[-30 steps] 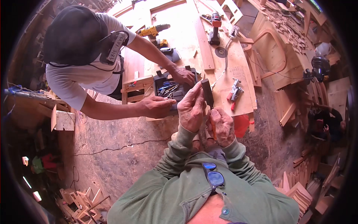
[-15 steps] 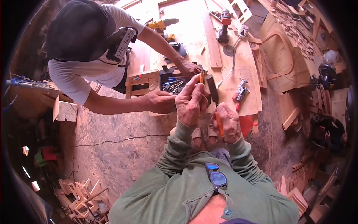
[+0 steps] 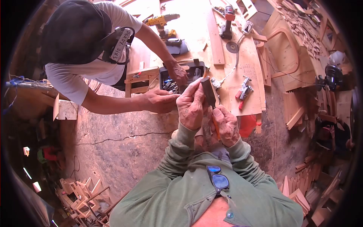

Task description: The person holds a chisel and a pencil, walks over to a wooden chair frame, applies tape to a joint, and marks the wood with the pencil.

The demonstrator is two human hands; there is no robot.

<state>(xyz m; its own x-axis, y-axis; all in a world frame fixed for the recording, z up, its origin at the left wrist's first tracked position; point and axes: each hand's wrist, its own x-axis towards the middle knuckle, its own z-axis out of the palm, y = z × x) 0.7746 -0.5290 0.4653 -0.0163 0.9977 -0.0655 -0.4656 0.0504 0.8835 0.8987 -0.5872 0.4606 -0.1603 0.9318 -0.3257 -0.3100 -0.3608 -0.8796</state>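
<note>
My right hand (image 3: 225, 126) is wrapped round the orange handle (image 3: 216, 128) of a tool with a wide dark blade (image 3: 208, 91), which points up and away from me. Beside the blade, my left hand (image 3: 191, 104) is pinched near its far end, around a thin orange-yellow item (image 3: 199, 79) whose shape is mostly hidden. Just beyond my left hand lies an open black case (image 3: 164, 75) with blue-handled and metal tools in it. A co-worker's hand (image 3: 177, 73) reaches into the case, and the co-worker's other hand (image 3: 162, 101) is at its near edge.
On the wooden workbench (image 3: 242, 72) are a yellow drill (image 3: 162, 20), a red and black drill (image 3: 227, 22), a grinding disc (image 3: 231, 47) and a red-handled clamp (image 3: 244, 92). A co-worker (image 3: 81, 83) leans in from the left. Wood pieces (image 3: 85, 196) lie on the floor.
Since half a second ago, the blade has come back against my left fingers, and the orange-yellow item shows less. The co-worker's far hand has moved left over the case.
</note>
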